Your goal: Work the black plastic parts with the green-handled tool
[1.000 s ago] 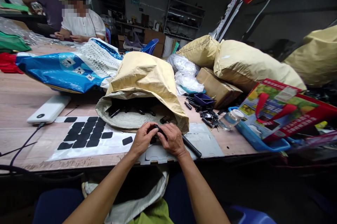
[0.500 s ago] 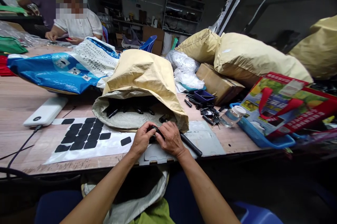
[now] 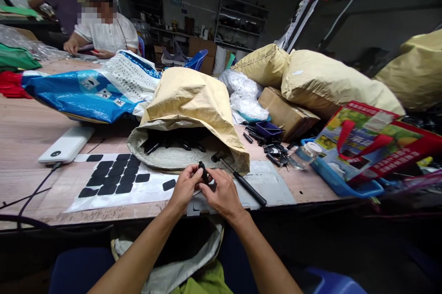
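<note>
Between my hands, at the table's front edge, a small black cylindrical part (image 3: 203,173) stands nearly upright. My left hand (image 3: 187,186) pinches it from the left, and the fingers of my right hand (image 3: 221,191) close on its right side. Just beyond them lies a yellow woven sack (image 3: 193,96), its mouth facing me, with several black parts (image 3: 184,145) inside. A hammer (image 3: 247,187) with a black handle rests to the right, its head in the sack's mouth. Under the handle is a grey flat sheet (image 3: 272,183).
Black square pads on a white sheet (image 3: 138,195) and a white power bank (image 3: 65,145) with a cable lie left. Black parts, a jar (image 3: 306,153) and a blue basket (image 3: 362,188) stand right. Two people sit at the far left.
The black part between my hands has turned from slanted to nearly upright. My right hand has shifted slightly down and opened the view of the hammer's head. The camera view has shifted slightly.
</note>
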`<state>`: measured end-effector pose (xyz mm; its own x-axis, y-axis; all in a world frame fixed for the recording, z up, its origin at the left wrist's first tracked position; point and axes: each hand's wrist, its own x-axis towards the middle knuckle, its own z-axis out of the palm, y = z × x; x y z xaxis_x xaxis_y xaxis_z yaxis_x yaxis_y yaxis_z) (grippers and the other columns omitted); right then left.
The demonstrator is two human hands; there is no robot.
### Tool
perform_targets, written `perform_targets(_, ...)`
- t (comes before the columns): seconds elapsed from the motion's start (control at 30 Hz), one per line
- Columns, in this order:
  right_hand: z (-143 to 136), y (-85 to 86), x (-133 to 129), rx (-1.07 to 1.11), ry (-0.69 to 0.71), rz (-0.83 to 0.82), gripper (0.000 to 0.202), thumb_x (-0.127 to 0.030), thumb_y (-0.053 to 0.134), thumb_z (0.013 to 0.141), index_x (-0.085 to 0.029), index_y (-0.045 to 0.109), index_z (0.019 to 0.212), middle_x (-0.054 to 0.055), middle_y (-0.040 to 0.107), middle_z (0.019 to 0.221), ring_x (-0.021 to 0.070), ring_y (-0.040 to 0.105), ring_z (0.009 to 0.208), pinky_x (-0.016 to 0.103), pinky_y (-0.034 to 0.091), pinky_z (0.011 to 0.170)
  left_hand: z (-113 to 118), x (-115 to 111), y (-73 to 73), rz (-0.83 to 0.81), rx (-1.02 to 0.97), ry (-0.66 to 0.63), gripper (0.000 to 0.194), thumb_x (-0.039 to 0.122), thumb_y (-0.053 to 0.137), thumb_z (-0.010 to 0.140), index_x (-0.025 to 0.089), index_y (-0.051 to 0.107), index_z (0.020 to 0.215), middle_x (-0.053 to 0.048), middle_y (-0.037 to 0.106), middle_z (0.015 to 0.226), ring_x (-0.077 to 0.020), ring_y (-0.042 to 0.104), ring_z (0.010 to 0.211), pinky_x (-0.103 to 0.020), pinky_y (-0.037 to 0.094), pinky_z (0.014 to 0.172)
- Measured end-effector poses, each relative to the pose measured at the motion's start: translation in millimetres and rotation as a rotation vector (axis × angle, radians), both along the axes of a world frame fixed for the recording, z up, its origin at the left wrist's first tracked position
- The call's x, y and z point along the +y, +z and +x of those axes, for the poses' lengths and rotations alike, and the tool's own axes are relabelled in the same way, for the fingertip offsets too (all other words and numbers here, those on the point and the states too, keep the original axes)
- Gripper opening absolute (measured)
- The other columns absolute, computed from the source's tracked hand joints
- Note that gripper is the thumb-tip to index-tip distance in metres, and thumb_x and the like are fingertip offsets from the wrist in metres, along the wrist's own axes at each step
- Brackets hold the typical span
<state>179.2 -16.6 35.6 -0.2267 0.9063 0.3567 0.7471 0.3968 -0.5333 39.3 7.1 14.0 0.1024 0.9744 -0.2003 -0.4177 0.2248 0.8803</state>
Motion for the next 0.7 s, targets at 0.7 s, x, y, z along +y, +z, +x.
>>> perform_targets(0.7, 64.1, -3.3, -1.4, -0.256, -0.474, -0.026, 0.011, -0.025, 0.056, 0.091, -0.018, 0.06, 0.099, 0.011, 0.06, 0.105, 0.0261, 0.056, 0.102, 0.035, 0.046, 0.085, -21.4, -7.3, -4.0, 0.421, 1.198, -0.12, 0.021, 0.022, 0.06, 0.09, 0.02, 0.077, 0.102, -0.008, 0.07, 0.098, -0.0212, 0.064, 0.095, -0.032, 0.045, 0.086)
